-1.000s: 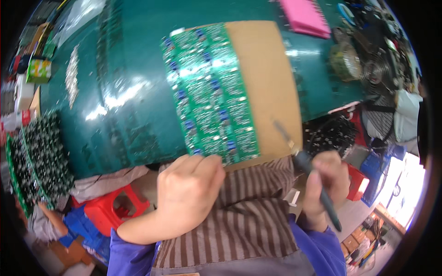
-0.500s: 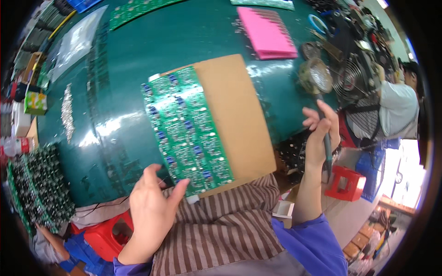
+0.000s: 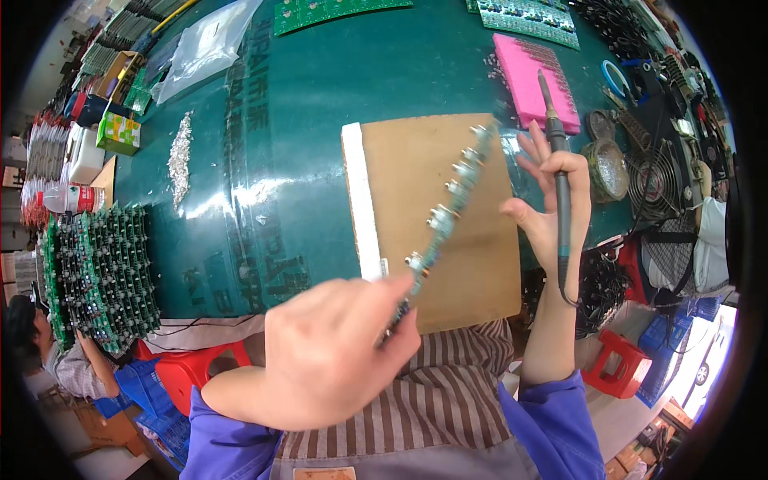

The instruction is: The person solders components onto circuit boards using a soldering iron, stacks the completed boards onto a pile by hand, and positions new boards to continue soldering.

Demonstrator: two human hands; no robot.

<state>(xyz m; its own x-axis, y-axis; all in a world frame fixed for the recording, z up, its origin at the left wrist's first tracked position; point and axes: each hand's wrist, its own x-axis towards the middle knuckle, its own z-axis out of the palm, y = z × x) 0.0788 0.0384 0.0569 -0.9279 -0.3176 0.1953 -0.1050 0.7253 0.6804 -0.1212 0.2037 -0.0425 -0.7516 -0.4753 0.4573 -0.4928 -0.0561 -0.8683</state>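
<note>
My left hand (image 3: 336,352) is closed on the near end of a green circuit board (image 3: 442,228), which stands edge-on and slightly blurred above a brown board (image 3: 400,172) with a white strip along its left side. In my right hand (image 3: 552,196) a soldering iron (image 3: 564,216) points up and away, its handle held between thumb side and fingers while some fingers stick out. A pink sponge block (image 3: 534,84), with rows of small pins along one side, lies just beyond the iron's tip.
Several populated boards stand stacked (image 3: 100,276) at the left. A small silvery pile (image 3: 181,160) and a clear plastic bag (image 3: 208,48) lie on the green mat (image 3: 296,96). At the right are a round tin (image 3: 606,170) and a fan (image 3: 652,180). Another person (image 3: 76,360) sits at far left.
My left hand has taken hold of the circuit board and tipped it from flat to edge-on, off the brown board. My right hand has raised the soldering iron, its tip now pointing up.
</note>
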